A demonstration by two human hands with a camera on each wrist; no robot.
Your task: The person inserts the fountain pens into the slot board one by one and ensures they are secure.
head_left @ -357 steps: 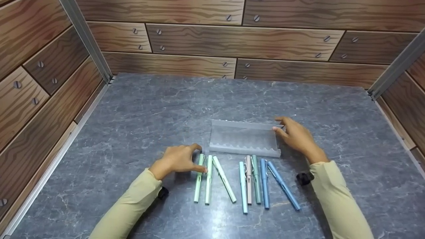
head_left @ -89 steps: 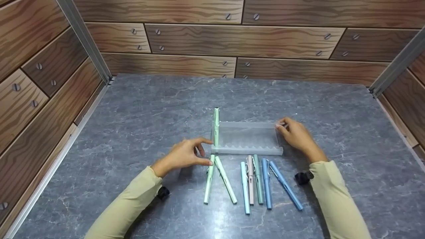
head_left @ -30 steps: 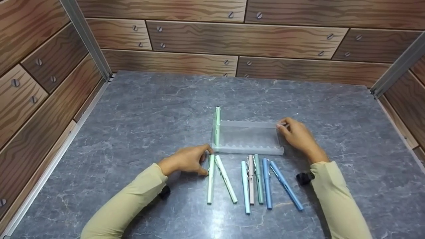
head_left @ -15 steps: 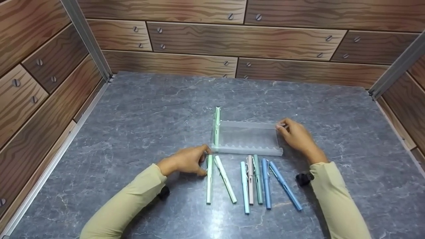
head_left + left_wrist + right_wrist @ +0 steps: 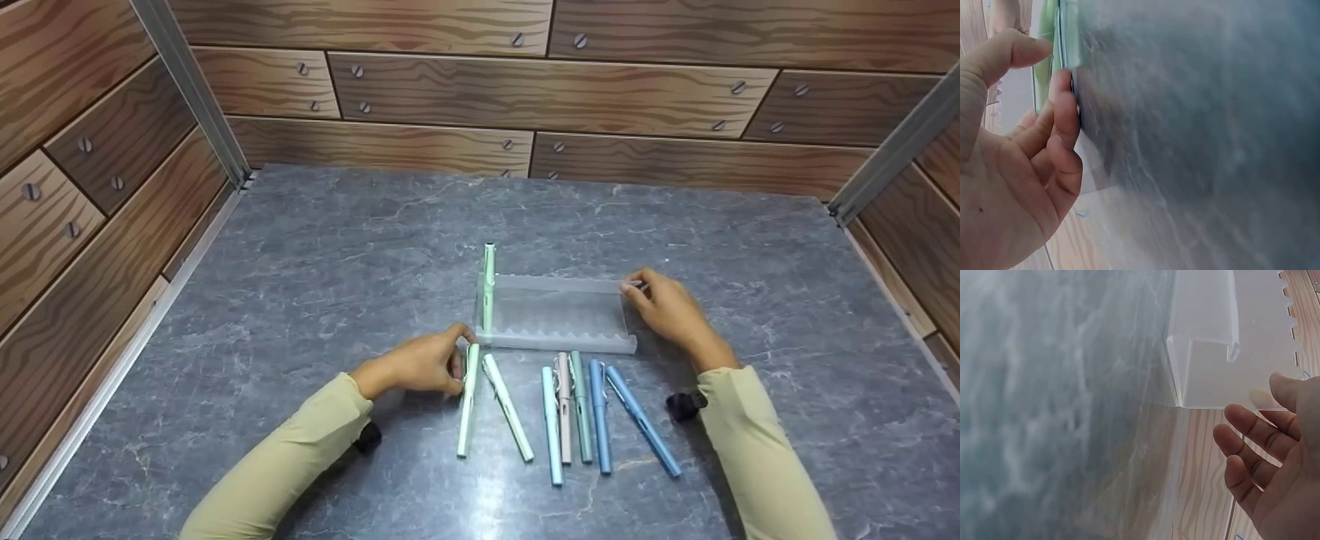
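Observation:
My left hand (image 5: 420, 364) pinches the upper end of a mint-green pen (image 5: 468, 401) between thumb and fingertips; the pen tilts slightly on the tabletop. A translucent plastic pen holder (image 5: 559, 344) with a notched edge lies just beyond. One mint-green pen (image 5: 489, 292) lies across its left end, its top sticking out past the far edge. My right hand (image 5: 667, 311) pinches the holder's far right corner with thumb and index finger. In the right wrist view, the holder's end (image 5: 1213, 377) shows beside that hand, its other fingers loosely bent.
Right of the held pen lies another mint-green pen (image 5: 508, 409), slanted. Farther right are a light-blue pen (image 5: 551, 427), a pinkish-grey pen (image 5: 564, 412), a dark green pen (image 5: 580, 409) and two blue pens (image 5: 600, 420). Wood-patterned walls (image 5: 480, 90) border the grey marbled table (image 5: 360, 240).
Since about twelve seconds ago, one mint-green pen has gone from the table into the holder's left end. In the last half second, the second pen has tilted, its lower end shifting left.

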